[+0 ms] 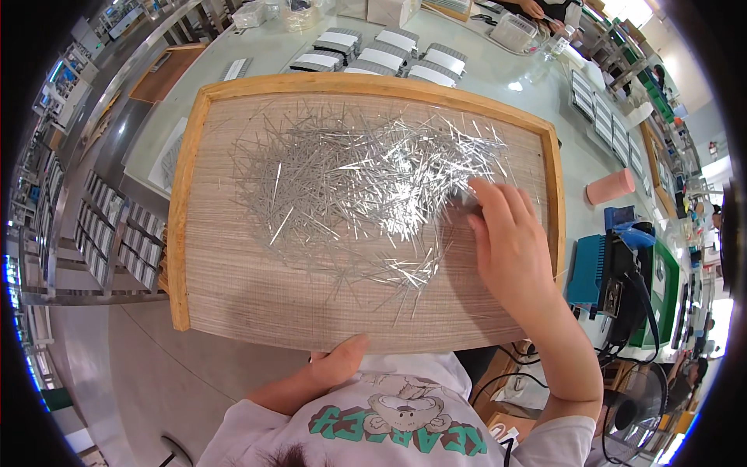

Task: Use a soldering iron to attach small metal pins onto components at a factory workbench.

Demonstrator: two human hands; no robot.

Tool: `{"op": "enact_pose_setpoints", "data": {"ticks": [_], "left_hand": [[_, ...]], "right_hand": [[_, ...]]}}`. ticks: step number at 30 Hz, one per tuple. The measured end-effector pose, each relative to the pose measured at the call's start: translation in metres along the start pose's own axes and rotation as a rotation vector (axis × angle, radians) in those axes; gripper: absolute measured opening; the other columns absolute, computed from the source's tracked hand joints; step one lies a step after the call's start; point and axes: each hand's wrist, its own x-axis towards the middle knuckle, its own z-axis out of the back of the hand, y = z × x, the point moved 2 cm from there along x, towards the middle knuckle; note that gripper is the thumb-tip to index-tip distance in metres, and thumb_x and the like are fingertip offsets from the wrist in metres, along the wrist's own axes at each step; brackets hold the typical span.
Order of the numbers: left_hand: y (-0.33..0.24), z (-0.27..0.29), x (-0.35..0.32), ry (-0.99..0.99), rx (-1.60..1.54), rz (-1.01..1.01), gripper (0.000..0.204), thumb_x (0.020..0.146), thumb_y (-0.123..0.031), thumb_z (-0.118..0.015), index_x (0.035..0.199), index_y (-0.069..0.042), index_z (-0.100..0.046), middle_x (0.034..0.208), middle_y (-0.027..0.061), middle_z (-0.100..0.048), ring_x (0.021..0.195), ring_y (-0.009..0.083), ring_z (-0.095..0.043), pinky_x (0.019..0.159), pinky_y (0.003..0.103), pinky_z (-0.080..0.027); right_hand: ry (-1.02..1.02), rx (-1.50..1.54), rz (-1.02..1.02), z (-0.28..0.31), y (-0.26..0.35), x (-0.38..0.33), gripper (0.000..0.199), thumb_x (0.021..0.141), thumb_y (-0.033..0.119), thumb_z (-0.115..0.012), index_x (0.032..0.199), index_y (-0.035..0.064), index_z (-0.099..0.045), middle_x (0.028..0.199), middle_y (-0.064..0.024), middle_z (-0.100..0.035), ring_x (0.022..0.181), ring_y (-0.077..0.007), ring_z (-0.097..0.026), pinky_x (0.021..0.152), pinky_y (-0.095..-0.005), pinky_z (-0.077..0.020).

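A shallow wooden tray (373,327) with a raised yellowish rim on three sides lies before me, its near side without a rim. A loose heap of thin silvery metal pins (334,171) spreads over its middle and far part, pointing every way. My right hand (510,245) is over the heap's right edge, fingers bent, with grey pins showing between thumb and fingertips; how many is hidden. My left hand (342,364) grips the tray's near edge, thumb on top and the other fingers hidden underneath.
Grey bundles with white bands (381,56) stand beyond the tray on the glass-topped table (264,50). To the right are a pink cylinder (611,187), a blue box-like device (587,268) and a green tray (661,292). Racks (117,229) stand left. Another person's hand (532,8) shows far right.
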Motion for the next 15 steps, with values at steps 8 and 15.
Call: {"op": "enact_pose_setpoints", "data": {"ticks": [8, 15], "left_hand": [[-0.032, -0.007, -0.010, 0.008, -0.188, 0.073, 0.017, 0.083, -0.009, -0.064, 0.100, -0.007, -0.064, 0.095, -0.0026, -0.061, 0.085, 0.0073, -0.055, 0.070, 0.027, -0.048], [-0.013, 0.016, -0.011, 0.051, -0.105, 0.266, 0.020, 0.082, 0.001, -0.057, 0.099, -0.010, -0.056, 0.095, 0.0006, -0.055, 0.091, 0.0138, -0.053, 0.084, 0.037, -0.045]], "right_hand": [[-0.009, -0.012, 0.057, -0.014, -0.002, 0.019, 0.049, 0.077, -0.009, -0.054, 0.125, 0.0018, -0.048, 0.111, -0.0168, -0.047, 0.098, -0.0346, -0.051, 0.082, -0.0395, -0.0467], [0.053, -0.196, 0.180, -0.022, 0.013, 0.030, 0.068, 0.069, -0.011, -0.056, 0.133, 0.0074, -0.046, 0.120, -0.0117, -0.043, 0.105, -0.0298, -0.049, 0.081, -0.0372, -0.0483]]}}
